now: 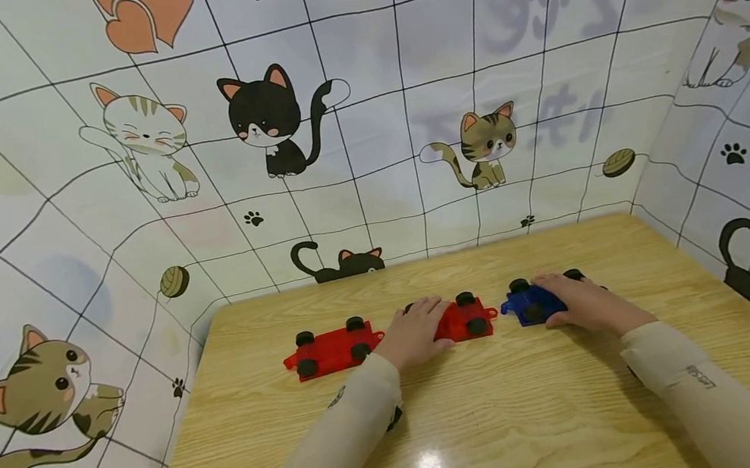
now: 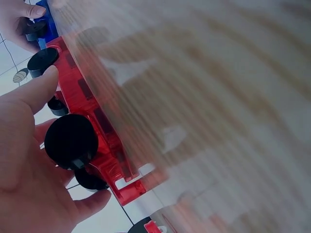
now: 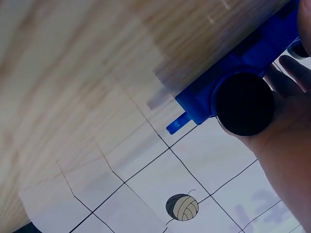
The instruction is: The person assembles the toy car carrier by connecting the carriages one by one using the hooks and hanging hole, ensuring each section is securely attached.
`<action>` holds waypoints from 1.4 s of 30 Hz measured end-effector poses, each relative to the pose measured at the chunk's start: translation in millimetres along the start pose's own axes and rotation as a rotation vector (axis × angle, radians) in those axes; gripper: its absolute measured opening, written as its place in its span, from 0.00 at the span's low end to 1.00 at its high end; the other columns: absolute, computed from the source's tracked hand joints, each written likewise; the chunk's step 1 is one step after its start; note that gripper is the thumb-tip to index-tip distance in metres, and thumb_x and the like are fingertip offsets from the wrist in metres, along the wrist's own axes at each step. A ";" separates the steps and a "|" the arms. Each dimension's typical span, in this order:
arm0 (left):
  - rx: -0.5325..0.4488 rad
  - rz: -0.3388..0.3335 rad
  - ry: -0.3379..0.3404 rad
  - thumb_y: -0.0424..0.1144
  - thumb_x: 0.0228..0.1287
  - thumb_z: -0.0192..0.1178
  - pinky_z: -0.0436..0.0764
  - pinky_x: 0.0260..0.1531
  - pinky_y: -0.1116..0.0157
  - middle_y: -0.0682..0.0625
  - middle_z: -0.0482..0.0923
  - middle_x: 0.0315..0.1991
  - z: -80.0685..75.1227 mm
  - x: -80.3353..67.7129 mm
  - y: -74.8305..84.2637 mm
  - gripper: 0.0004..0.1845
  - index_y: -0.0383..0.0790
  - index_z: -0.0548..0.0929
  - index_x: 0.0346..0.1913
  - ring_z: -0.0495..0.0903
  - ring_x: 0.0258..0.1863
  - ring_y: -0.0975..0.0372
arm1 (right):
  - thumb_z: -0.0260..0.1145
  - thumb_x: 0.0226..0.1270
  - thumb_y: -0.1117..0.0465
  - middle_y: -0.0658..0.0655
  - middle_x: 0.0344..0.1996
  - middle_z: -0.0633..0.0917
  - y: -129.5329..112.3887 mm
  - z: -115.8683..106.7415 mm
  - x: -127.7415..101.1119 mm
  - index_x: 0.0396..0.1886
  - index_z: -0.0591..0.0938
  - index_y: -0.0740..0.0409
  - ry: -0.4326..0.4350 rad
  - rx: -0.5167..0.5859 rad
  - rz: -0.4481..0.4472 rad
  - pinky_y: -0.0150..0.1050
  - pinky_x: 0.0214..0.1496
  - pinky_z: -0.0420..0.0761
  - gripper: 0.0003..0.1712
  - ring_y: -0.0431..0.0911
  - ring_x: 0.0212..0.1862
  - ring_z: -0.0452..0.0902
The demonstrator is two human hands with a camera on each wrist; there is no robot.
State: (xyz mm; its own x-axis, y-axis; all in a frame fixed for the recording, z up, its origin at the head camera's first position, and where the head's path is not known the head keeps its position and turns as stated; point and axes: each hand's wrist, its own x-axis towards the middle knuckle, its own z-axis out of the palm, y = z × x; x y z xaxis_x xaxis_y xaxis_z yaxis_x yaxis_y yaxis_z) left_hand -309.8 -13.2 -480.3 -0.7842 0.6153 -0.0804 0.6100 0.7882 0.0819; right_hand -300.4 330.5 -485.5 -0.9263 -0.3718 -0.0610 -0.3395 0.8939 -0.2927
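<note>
Three flat toy car bases with black wheels stand in a row on the wooden table (image 1: 504, 419). My left hand (image 1: 434, 325) grips the middle red car (image 1: 469, 321); in the left wrist view its fingers (image 2: 34, 92) curl round the red car (image 2: 90, 116) past a black wheel (image 2: 71, 141). My right hand (image 1: 553, 299) grips the blue car (image 1: 527, 306) from the right. In the right wrist view the blue car (image 3: 243, 63) has a black wheel (image 3: 244, 103) against my palm. The red and blue cars sit end to end, almost touching.
A second red car (image 1: 332, 349) lies free to the left of my left hand. Wall panels printed with cats (image 1: 266, 116) close the table in at the back, left and right. Bare wood stretches toward me in front of the cars.
</note>
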 end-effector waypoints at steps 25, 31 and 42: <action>0.028 -0.032 -0.041 0.60 0.65 0.56 0.68 0.62 0.45 0.52 0.58 0.74 -3.4 7.4 5.5 0.38 0.55 0.58 0.75 0.55 0.74 0.58 | 0.73 0.56 0.46 0.70 0.69 0.64 -2.6 -5.1 5.7 0.73 0.62 0.59 -0.027 -0.071 -0.008 0.76 0.56 0.60 0.50 0.68 0.68 0.59; 0.024 -0.030 -0.028 0.60 0.65 0.57 0.72 0.59 0.47 0.53 0.60 0.72 -1.7 9.1 4.6 0.37 0.55 0.59 0.74 0.56 0.72 0.60 | 0.72 0.56 0.45 0.71 0.69 0.63 -2.1 -4.2 8.3 0.74 0.60 0.58 -0.048 -0.061 0.021 0.76 0.54 0.62 0.51 0.70 0.68 0.58; 0.046 -0.027 -0.018 0.59 0.66 0.56 0.73 0.58 0.47 0.55 0.62 0.71 3.8 10.7 3.8 0.36 0.56 0.60 0.74 0.58 0.71 0.61 | 0.73 0.57 0.48 0.72 0.69 0.63 -2.1 -2.5 7.8 0.74 0.61 0.59 -0.049 -0.055 0.012 0.75 0.54 0.63 0.50 0.71 0.67 0.58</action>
State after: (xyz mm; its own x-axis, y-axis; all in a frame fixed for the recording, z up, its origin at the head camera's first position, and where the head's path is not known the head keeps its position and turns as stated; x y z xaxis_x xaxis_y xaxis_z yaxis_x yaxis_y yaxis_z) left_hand -315.4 -3.6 -484.7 -0.7985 0.5937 -0.0995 0.5936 0.8040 0.0342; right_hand -307.4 326.3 -483.0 -0.9216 -0.3717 -0.1113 -0.3382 0.9102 -0.2392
